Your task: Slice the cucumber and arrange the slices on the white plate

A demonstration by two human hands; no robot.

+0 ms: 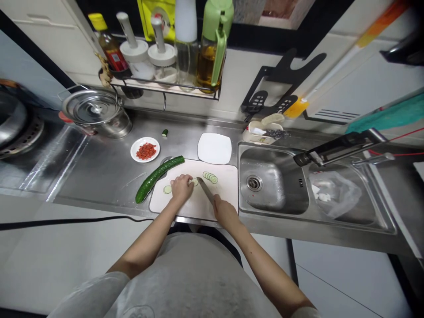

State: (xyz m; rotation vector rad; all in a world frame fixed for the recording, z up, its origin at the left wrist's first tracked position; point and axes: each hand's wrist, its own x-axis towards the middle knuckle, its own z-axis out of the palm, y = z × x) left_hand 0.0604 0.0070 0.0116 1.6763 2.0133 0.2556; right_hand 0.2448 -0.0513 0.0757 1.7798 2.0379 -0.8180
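My right hand [226, 213] grips the handle of a kitchen knife [206, 191], its blade pointing away from me over the pale cutting board [192, 210]. Beside the blade tip, my left hand [182, 187] has its fingers curled down, holding a cucumber slice [194, 181] against the board. A fanned row of cucumber slices [210, 177] lies right of the knife. Another pale green slice [167, 189] rests left of my left hand. The long uncut cucumber [155, 176] lies aslant across the board's left edge, partly on the counter.
Behind the board stand a white square plate [214, 149], a small plate of red berries [145, 150] and a cucumber end [164, 132]. The sink [274, 176] adjoins on the right. A lidded steel pot [106, 117] is at back left, under a bottle rack [165, 86].
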